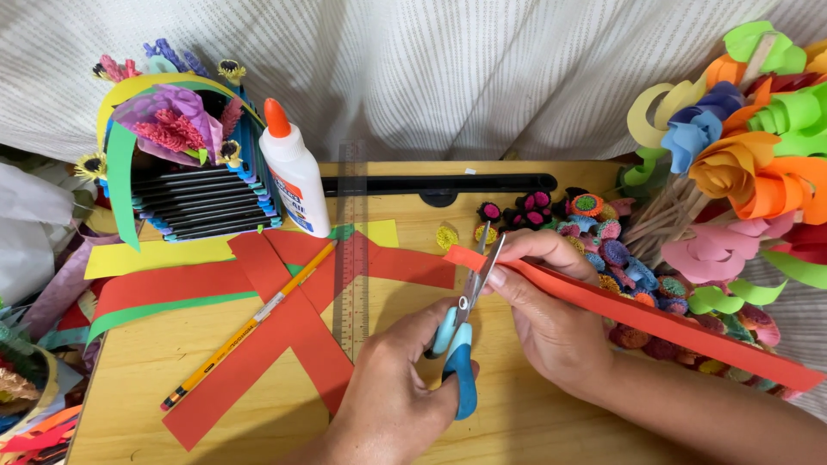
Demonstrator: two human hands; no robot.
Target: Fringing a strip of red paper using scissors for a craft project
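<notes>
My left hand grips blue-handled scissors, whose blades point up and away and close on the end of a long red paper strip. My right hand pinches that strip just right of the blades, fingers on top and thumb below. The strip runs from the blades down to the right, past my right forearm. A short red tip of the strip sticks out left of the blades.
On the wooden desk lie crossed red paper strips, a yellow pencil, a clear ruler, yellow and green paper, and a white glue bottle. A paper-flower basket stands back left. Small paper rosettes and paper flowers on sticks crowd the right.
</notes>
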